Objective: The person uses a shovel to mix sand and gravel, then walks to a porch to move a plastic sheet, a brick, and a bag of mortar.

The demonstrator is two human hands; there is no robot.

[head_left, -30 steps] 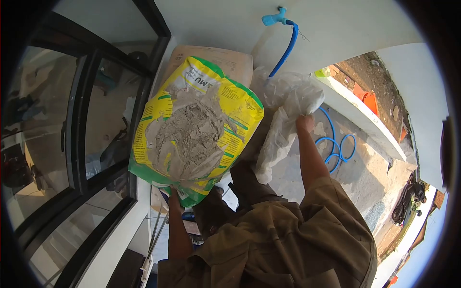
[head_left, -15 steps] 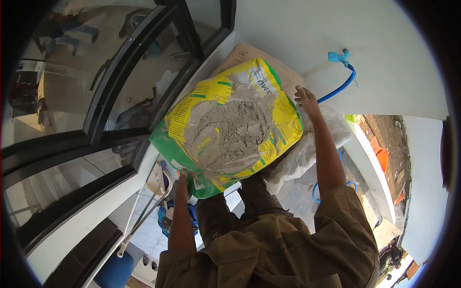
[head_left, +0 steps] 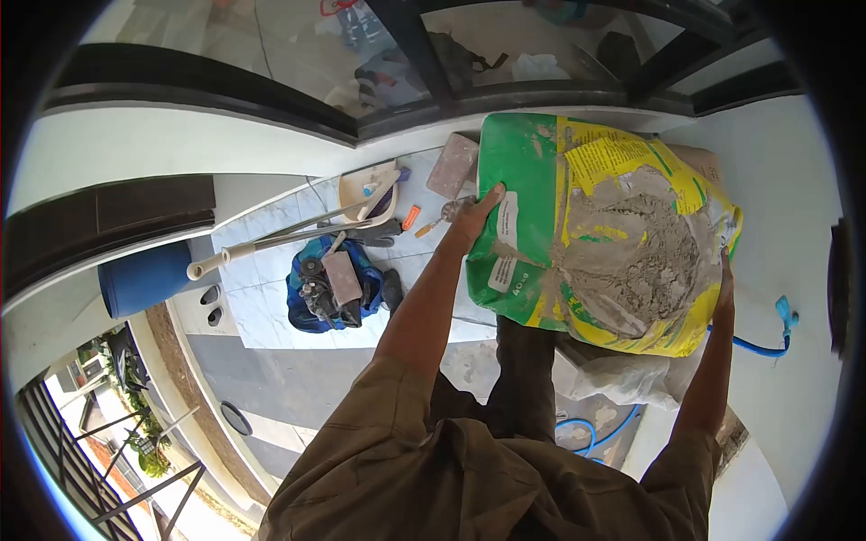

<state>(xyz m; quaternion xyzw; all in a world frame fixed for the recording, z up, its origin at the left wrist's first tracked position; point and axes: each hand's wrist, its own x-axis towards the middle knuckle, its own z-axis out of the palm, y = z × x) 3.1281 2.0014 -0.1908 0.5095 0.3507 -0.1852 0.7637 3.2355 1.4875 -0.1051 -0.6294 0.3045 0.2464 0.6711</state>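
Observation:
A green and yellow 40 kg sack (head_left: 519,162) lies in front of me, with grey powder (head_left: 636,257) spread thickly over the middle of its upper face. My left hand (head_left: 476,215) grips the green end, thumb on top and the other fingers mostly hidden. On the yellow end, my right hand (head_left: 725,266) is closed at the edge; its fingertips are partly out of sight. Beneath the sack's far right corner shows a brown cardboard box (head_left: 699,162). Crumpled clear plastic sheeting (head_left: 622,377) hangs below its near side.
To the left on the tiles are a blue tool bag (head_left: 302,311), a trowel (head_left: 442,219), a brick-like block (head_left: 453,165) and a tub (head_left: 347,194) with long poles (head_left: 280,236) across it. A blue hose (head_left: 758,347) runs at right. Glass windows line the far side.
My view has swung left, bringing the tiled floor and tools into sight. My right hand has gone from open beside the sack to holding its edge. The sack sits more level.

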